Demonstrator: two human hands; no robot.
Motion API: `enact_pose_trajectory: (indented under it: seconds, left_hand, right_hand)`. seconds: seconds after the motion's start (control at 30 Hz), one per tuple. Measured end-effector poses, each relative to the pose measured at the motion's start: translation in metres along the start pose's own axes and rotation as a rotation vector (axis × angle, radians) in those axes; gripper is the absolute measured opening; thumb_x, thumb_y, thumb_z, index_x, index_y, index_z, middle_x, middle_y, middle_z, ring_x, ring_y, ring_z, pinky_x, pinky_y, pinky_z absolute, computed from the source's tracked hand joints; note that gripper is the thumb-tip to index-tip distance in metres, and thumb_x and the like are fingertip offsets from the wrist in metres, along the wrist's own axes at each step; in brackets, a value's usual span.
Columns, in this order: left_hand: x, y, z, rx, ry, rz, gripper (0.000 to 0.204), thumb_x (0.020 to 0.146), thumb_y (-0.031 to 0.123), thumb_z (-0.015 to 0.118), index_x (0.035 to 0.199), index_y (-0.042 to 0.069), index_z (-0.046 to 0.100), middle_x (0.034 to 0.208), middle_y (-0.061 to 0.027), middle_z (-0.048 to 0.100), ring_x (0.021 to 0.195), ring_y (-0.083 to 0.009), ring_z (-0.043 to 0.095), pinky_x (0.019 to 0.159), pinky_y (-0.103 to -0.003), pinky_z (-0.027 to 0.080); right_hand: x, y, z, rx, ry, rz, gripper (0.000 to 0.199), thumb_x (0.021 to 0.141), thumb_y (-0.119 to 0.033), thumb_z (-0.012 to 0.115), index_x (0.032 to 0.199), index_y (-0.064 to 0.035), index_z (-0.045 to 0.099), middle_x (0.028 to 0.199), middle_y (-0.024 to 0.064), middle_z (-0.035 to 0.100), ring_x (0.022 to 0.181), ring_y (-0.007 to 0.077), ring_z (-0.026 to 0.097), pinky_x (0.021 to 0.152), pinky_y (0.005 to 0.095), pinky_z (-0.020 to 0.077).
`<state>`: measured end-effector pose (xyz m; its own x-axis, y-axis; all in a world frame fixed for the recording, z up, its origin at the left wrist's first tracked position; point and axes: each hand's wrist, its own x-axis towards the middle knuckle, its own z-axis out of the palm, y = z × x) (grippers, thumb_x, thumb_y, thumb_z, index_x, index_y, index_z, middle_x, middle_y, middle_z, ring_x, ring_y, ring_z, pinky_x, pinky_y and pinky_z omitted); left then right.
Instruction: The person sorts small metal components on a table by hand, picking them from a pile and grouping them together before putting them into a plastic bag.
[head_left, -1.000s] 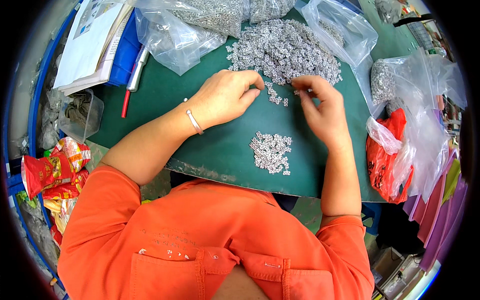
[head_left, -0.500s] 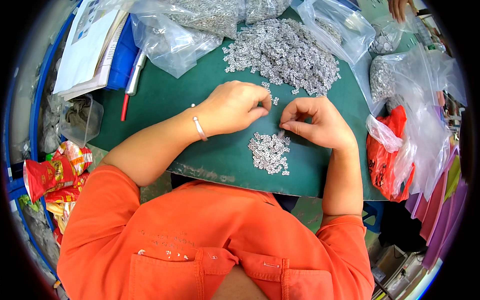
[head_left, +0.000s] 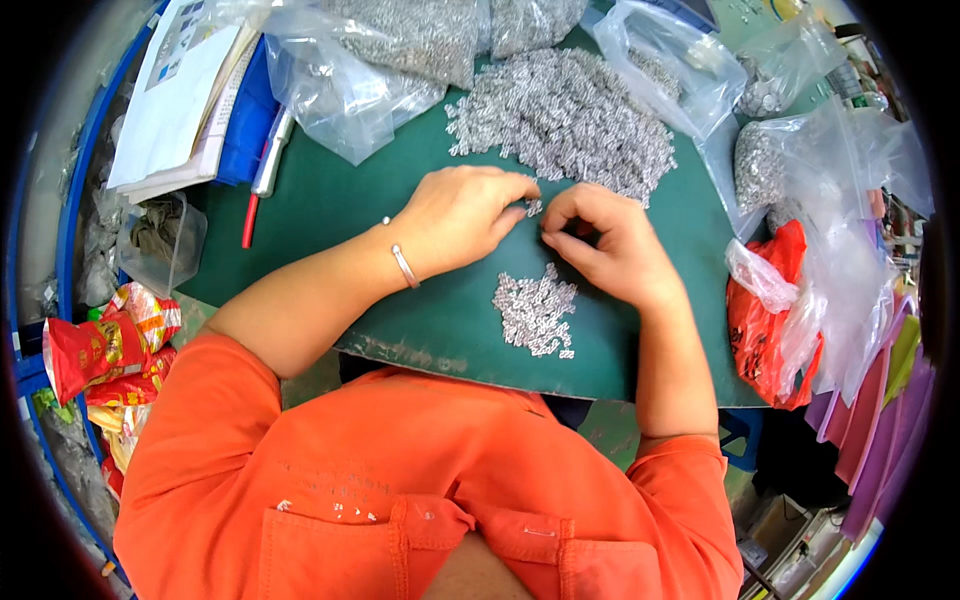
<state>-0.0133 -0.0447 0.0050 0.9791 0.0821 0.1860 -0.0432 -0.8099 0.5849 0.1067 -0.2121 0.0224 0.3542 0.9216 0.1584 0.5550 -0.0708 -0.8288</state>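
My left hand is over the table between two heaps, thumb and index finger pinched on a small silvery metal piece of curled shape. Close beside it, my right hand also has thumb and forefinger drawn together; whatever may be between them is too small to make out. Beyond both hands lies a large pile of the same curled metal pieces. A smaller pile of such pieces sits nearer my body, below the hands.
Clear plastic bags of metal pieces line the far edge of the green table. At left are papers, a blue tray, a red-and-silver tool and a plastic tub. A red bag hangs at right.
My right hand has moved away from the small pile, up and left toward my left hand. The left hand has barely shifted. A person's hand at the far right is gone from view.
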Motion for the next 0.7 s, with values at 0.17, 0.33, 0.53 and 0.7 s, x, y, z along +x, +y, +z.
enact_pose_trajectory:
  seconds: [0.17,0.33,0.53,0.7]
  left_hand:
    - [0.004,0.000,0.001,-0.004,0.010,-0.010,0.016,0.081,0.013,0.062,0.096,0.009,0.064,0.091,-0.0117,0.065,0.084,-0.0327,0.062,0.072,-0.040,0.050]
    - [0.000,0.001,-0.001,-0.024,-0.010,-0.041,0.017,0.080,0.013,0.064,0.096,0.009,0.065,0.090,-0.0102,0.065,0.082,-0.0314,0.063,0.070,-0.039,0.050]
    - [0.004,0.005,-0.002,-0.035,-0.030,0.005,0.012,0.080,0.013,0.064,0.091,0.009,0.065,0.087,-0.0100,0.065,0.080,-0.0306,0.063,0.069,-0.039,0.050]
    - [-0.002,0.003,-0.003,-0.029,0.018,0.066,0.008,0.082,0.012,0.062,0.088,0.007,0.064,0.085,-0.0117,0.065,0.079,-0.0316,0.062,0.069,-0.039,0.050]
  right_hand:
    - [0.009,0.012,0.016,-0.284,0.170,-0.185,0.016,0.068,-0.006,0.069,0.080,-0.0054,0.058,0.080,0.0110,0.057,0.080,0.0321,0.056,0.072,0.0397,0.0472]
    - [0.004,0.002,0.011,-0.230,0.081,-0.090,0.016,0.069,-0.001,0.067,0.081,-0.0051,0.057,0.083,0.0101,0.057,0.084,0.0302,0.055,0.074,0.0377,0.0466]
    - [0.000,0.003,0.007,-0.241,0.045,-0.075,0.017,0.069,0.001,0.064,0.083,-0.0048,0.057,0.082,0.0103,0.056,0.083,0.0301,0.055,0.074,0.0386,0.0458]
    - [-0.001,-0.002,0.001,-0.224,0.029,-0.086,0.015,0.069,0.001,0.064,0.082,-0.0029,0.059,0.080,0.0114,0.058,0.078,0.0308,0.058,0.070,0.0372,0.0478]
